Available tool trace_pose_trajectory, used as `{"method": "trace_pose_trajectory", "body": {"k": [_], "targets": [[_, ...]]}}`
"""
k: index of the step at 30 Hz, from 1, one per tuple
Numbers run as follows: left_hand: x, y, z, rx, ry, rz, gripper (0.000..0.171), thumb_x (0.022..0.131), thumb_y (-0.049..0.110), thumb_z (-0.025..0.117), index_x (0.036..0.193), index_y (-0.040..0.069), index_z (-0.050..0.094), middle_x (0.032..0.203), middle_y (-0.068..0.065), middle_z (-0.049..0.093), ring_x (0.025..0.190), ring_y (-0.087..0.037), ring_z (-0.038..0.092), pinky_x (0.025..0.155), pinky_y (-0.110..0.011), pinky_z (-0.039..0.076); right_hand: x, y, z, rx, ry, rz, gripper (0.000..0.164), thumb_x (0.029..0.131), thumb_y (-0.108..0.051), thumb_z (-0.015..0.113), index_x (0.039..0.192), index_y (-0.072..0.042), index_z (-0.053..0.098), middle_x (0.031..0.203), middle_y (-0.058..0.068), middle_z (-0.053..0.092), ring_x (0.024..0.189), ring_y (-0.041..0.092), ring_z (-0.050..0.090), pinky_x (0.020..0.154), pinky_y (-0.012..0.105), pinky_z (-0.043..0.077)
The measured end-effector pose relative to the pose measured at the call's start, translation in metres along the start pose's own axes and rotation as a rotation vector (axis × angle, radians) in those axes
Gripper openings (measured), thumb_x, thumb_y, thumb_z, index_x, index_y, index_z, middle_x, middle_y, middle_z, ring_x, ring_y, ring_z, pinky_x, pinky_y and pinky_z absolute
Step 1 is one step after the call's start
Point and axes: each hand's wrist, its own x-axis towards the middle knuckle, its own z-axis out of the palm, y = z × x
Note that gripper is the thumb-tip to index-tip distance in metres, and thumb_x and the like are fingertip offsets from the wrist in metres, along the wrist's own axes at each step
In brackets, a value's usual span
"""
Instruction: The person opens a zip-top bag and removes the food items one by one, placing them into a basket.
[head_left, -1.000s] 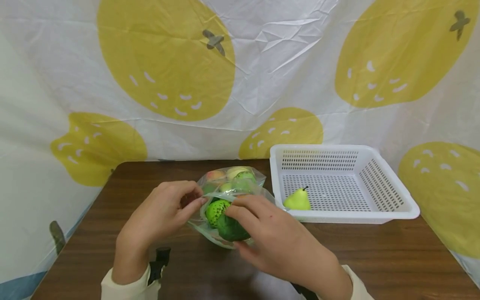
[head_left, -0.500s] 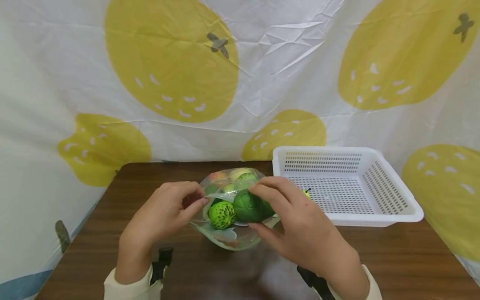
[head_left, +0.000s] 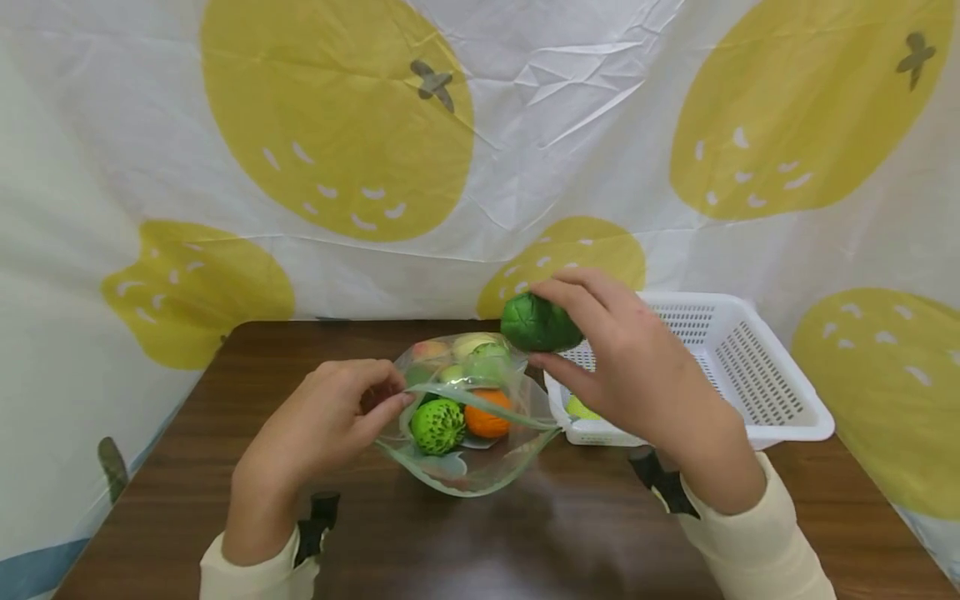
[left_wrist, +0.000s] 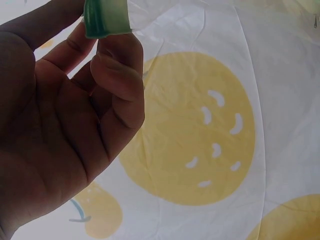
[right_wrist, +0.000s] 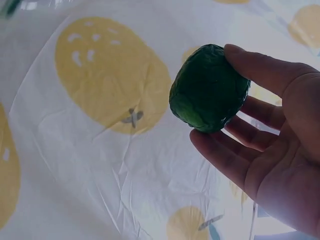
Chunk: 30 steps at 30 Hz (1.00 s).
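My left hand [head_left: 322,417] pinches the left side of the mouth of a clear plastic bag [head_left: 468,490]; in the left wrist view, a green edge of the bag [left_wrist: 106,20] shows at the fingertips. Inside the open mouth sit a bright green, dark-spotted fruit [head_left: 437,427] and an orange [head_left: 487,415]. Farther back in the bag, several green, yellow and reddish fruits show through the plastic. My right hand [head_left: 637,358] holds a dark green, rounded vegetable [head_left: 538,323] above the bag's right side, gripped between thumb and fingers. In the right wrist view, this vegetable [right_wrist: 210,90] has a creased, shiny surface.
A white perforated basket [head_left: 783,429] stands at the back right of the brown wooden table [head_left: 390,550], partly covered by my right hand. A yellow-green pear [head_left: 579,408] lies in its near left corner. A lemon-printed cloth [head_left: 337,283] hangs behind.
My right hand has lifted the dark green vegetable out of the bag mouth, up and to the right, uncovering the orange. My left hand stays at the bag's edge.
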Motion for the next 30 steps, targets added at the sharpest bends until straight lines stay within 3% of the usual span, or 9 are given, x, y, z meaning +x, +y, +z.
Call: {"method": "trace_pose_trajectory", "body": {"k": [8, 15, 22, 30], "targets": [[-0.001, 0.0, 0.0, -0.005, -0.002, -0.011, 0.007, 0.094, 0.018, 0.072, 0.088, 0.018, 0.071, 0.071, 0.012, 0.061, 0.064, -0.003, 0.054, 0.06, -0.024, 0.048, 0.024, 0.036, -0.016, -0.064, -0.035, 0.081, 0.054, 0.08, -0.013, 0.086, 0.127, -0.006, 0.06, 0.121, 0.011, 0.064, 0.107, 0.029, 0.062, 0.09, 0.045, 0.054], [0.0, 0.001, 0.001, -0.012, -0.008, -0.023, 0.007, 0.095, 0.019, 0.072, 0.087, 0.018, 0.071, 0.07, 0.011, 0.061, 0.064, -0.007, 0.055, 0.06, -0.024, 0.048, 0.041, 0.066, -0.017, -0.141, -0.214, 0.183, 0.05, 0.085, -0.015, 0.081, 0.129, -0.006, 0.058, 0.12, 0.012, 0.065, 0.109, 0.032, 0.059, 0.091, 0.049, 0.05], [-0.001, 0.0, 0.001, -0.002, -0.006, -0.032, 0.008, 0.094, 0.019, 0.072, 0.087, 0.02, 0.071, 0.07, 0.011, 0.061, 0.064, -0.006, 0.054, 0.06, -0.024, 0.047, 0.045, 0.097, 0.012, -0.11, -0.447, 0.237, 0.046, 0.085, -0.017, 0.08, 0.124, -0.004, 0.059, 0.115, 0.013, 0.066, 0.101, 0.03, 0.06, 0.087, 0.045, 0.05], [0.0, -0.001, 0.001, 0.0, -0.003, -0.016, 0.007, 0.094, 0.019, 0.073, 0.087, 0.02, 0.071, 0.071, 0.012, 0.062, 0.064, -0.006, 0.055, 0.061, -0.024, 0.048, 0.028, 0.128, 0.05, -0.094, -0.687, 0.288, 0.039, 0.087, -0.015, 0.076, 0.12, -0.001, 0.061, 0.109, 0.014, 0.066, 0.092, 0.027, 0.06, 0.08, 0.041, 0.051]]}}
